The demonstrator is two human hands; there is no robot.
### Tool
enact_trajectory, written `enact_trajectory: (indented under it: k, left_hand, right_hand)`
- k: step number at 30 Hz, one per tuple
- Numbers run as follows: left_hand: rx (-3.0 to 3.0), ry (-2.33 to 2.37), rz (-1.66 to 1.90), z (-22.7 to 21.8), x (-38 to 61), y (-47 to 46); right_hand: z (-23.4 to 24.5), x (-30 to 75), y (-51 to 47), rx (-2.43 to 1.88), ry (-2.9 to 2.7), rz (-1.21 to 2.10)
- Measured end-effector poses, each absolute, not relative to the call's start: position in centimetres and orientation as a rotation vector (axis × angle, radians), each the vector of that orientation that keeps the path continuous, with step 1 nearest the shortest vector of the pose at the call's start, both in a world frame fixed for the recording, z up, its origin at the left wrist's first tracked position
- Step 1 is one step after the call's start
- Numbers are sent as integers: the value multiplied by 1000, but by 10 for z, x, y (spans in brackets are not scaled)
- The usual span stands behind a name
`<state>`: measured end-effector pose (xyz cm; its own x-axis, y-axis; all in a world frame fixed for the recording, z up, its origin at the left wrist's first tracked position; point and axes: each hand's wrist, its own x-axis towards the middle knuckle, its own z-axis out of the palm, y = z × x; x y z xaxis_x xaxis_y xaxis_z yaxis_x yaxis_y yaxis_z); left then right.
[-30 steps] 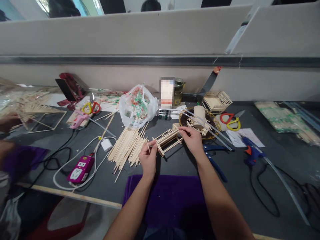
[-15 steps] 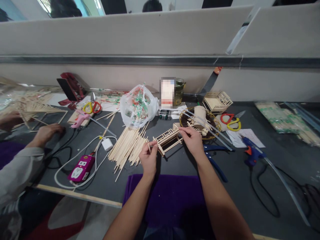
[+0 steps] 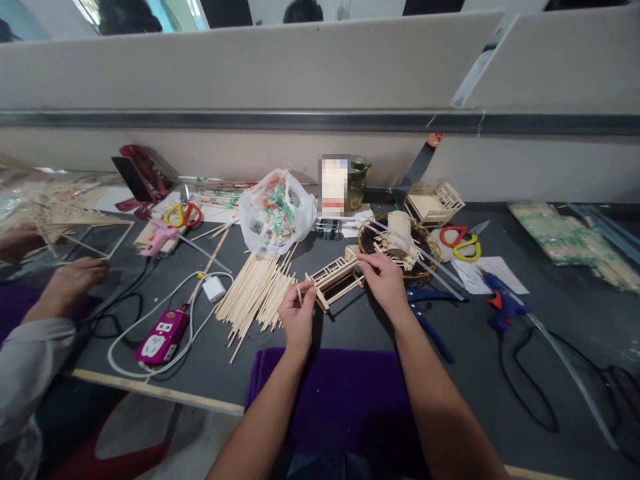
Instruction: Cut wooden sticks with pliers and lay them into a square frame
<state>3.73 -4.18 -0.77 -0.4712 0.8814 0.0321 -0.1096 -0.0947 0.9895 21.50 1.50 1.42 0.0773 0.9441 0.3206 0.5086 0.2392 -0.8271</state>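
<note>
Between my two hands is a small wooden stick frame [image 3: 336, 277], long and narrow with lattice work, tilted up to the right. My left hand [image 3: 297, 312] pinches its near left end between thumb and fingers. At the far right end, my right hand [image 3: 384, 279] grips the frame with its fingertips. Just left of my left hand lies a fanned pile of thin wooden sticks [image 3: 257, 293]. Beside my right hand is a round basket [image 3: 434, 267] holding a cardboard roll [image 3: 400, 232] and short sticks.
Blue pliers [image 3: 430, 327] and a blue glue gun [image 3: 507, 303] lie to the right, near red-yellow scissors [image 3: 463, 243]. A finished lattice piece [image 3: 434, 202], plastic bag [image 3: 277, 213], and purple power strip [image 3: 163, 339] with cables surround the work. At left, a co-worker's hand [image 3: 75, 283] is near another stick frame.
My hands and the stick frame stay nearly still. The co-worker's nearer hand at the left has drawn back slightly to the left and down.
</note>
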Motion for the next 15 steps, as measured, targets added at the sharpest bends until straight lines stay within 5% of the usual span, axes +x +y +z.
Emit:
enact_trajectory:
  k: [7,15]
  left_hand:
    - [1371,1593,1540,10,26,-34]
    - [2109,1719,913,46,23,-5]
  right_hand:
    - [12,215,16,-1396,-1566,565]
    - [13,216,16,-1393,-1597,574]
